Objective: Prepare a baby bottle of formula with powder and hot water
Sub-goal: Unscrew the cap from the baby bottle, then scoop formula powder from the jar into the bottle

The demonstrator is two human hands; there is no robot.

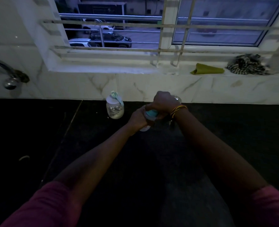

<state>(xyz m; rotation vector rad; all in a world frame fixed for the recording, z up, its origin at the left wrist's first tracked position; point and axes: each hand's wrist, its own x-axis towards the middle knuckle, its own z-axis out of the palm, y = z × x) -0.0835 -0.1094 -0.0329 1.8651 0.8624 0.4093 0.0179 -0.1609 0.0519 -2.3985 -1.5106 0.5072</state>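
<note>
sleeves [42, 205]: maroon, lowest in view, our forearms reaching out over the dark table [37, 128].
left hand [138, 117]: our fingers curled round the body of the baby bottle [145, 128].
right hand [163, 102]: our fingers clamped from above on the bottle's teal collar [151, 114].
baby bottle: tilted between both sets of fingers, over the table.
powder jar [115, 108]: upright, left of our left fingers, a teal scoop [117, 97] on its lid.
</note>
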